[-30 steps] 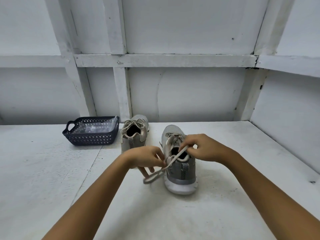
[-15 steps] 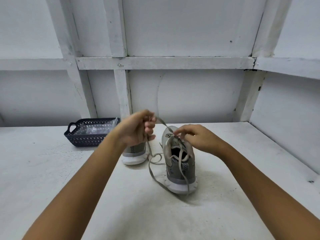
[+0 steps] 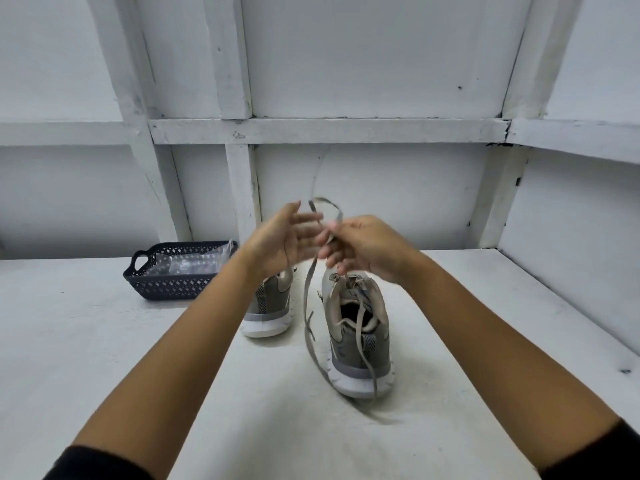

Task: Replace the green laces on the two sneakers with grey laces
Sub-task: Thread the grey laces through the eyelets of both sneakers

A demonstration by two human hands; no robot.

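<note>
Motion blur smears both the left hand (image 3: 277, 240) and right hand (image 3: 367, 247) around the drab flat lace (image 3: 307, 285); the left wrist hides the toe of the grey mesh sneaker (image 3: 270, 303) at eleven o'clock.

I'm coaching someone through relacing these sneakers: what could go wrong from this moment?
1. Only the right hand pinches the lace; the left hand is open beside it, so the raised loop could slip free.
2. The lace looks threaded through the near sneaker; a hard upward pull might tip or drag it.
3. Its loose end trails round the sole and could snag underneath.
</note>
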